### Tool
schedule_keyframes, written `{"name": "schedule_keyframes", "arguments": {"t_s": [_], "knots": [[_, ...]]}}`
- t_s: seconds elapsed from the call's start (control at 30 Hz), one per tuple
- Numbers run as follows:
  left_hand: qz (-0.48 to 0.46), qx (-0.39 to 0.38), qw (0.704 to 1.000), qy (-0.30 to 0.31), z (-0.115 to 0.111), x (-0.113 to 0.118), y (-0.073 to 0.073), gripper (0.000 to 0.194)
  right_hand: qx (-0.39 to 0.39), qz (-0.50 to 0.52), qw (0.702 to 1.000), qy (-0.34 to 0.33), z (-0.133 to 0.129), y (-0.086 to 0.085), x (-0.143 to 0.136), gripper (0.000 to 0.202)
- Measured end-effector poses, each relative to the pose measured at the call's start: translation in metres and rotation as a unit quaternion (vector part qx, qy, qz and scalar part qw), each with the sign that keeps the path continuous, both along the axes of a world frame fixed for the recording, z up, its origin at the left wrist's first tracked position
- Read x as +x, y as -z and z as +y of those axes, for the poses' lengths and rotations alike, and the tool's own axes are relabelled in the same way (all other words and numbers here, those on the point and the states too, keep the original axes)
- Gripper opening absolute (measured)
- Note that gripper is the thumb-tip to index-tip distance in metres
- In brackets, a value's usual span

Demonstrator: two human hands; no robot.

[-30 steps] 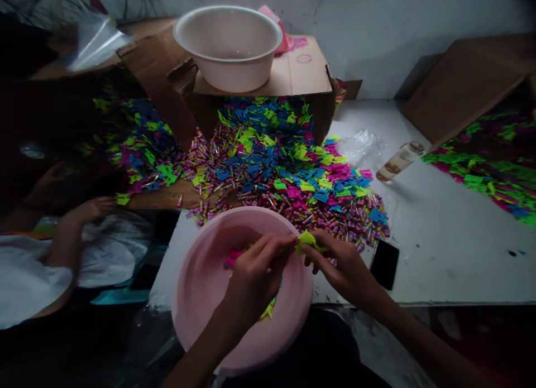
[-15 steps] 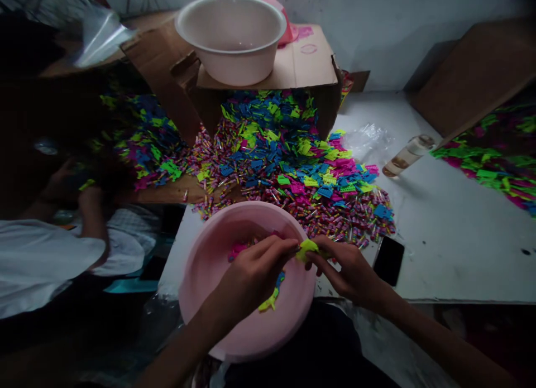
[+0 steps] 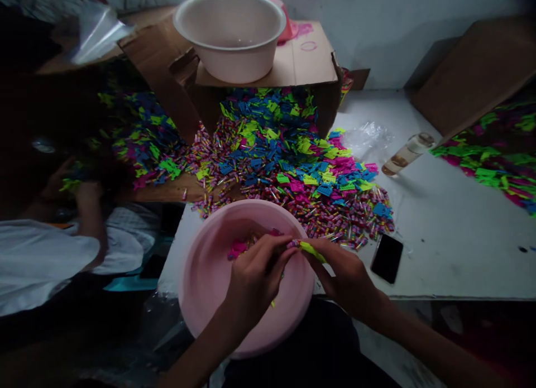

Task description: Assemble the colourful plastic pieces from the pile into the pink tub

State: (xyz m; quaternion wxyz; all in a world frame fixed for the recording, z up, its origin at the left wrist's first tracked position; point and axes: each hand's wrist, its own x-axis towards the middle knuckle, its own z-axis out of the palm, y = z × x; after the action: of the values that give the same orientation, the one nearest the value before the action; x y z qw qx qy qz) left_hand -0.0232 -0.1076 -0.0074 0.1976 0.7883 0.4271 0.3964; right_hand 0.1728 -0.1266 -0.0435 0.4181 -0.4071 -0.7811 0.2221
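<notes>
Above the right side of a pink basin (image 3: 194,276), both hands meet at their fingertips. My left hand (image 3: 254,279) pinches a tiny purple-and-red wrapped tube (image 3: 293,244). My right hand (image 3: 350,272) grips a flat yellow-green plastic piece (image 3: 313,253), whose end touches the tube or lies right against it. Inside the basin are a few pink and other coloured pieces (image 3: 238,248), partly covered by my left hand. Behind the basin spreads a heap of similar small wrapped tubes (image 3: 335,220), with blue, yellow and pink plastic pieces (image 3: 272,153) above them.
A cardboard box (image 3: 307,70) lies on its side, pieces spilling out, a pale basin (image 3: 234,58) on top. To the right are a phone (image 3: 387,258), a bottle (image 3: 408,153) and another box (image 3: 477,75) of pieces. At left sits a co-worker in a white sleeve (image 3: 46,259).
The yellow-green piece has turned from broadside to a slimmer, slanting view in my right fingers. A wrapped tube now shows in my left fingertips. My left hand has rotated over the basin's contents.
</notes>
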Motion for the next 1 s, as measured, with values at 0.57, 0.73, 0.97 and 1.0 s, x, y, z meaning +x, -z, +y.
{"name": "schedule_keyframes", "arguments": {"t_s": [0.57, 0.73, 0.97, 1.0], "knots": [[0.03, 0.119, 0.988, -0.095, -0.032, 0.013, 0.019, 0.026, 0.023, 0.03, 0.998, -0.052, -0.005, -0.002, -0.005, 0.043], [0.035, 0.096, 0.99, -0.099, -0.034, 0.01, 0.011, 0.022, 0.015, 0.053, 0.996, -0.065, -0.004, 0.003, -0.007, 0.045], [0.055, -0.036, 0.998, 0.011, -0.019, -0.005, -0.002, 0.009, 0.005, 0.035, 0.995, -0.096, -0.011, 0.024, -0.001, 0.043], [0.055, -0.045, 0.997, 0.023, -0.017, -0.006, -0.002, 0.008, 0.007, 0.027, 0.995, -0.098, -0.011, 0.025, 0.0, 0.043]]}}
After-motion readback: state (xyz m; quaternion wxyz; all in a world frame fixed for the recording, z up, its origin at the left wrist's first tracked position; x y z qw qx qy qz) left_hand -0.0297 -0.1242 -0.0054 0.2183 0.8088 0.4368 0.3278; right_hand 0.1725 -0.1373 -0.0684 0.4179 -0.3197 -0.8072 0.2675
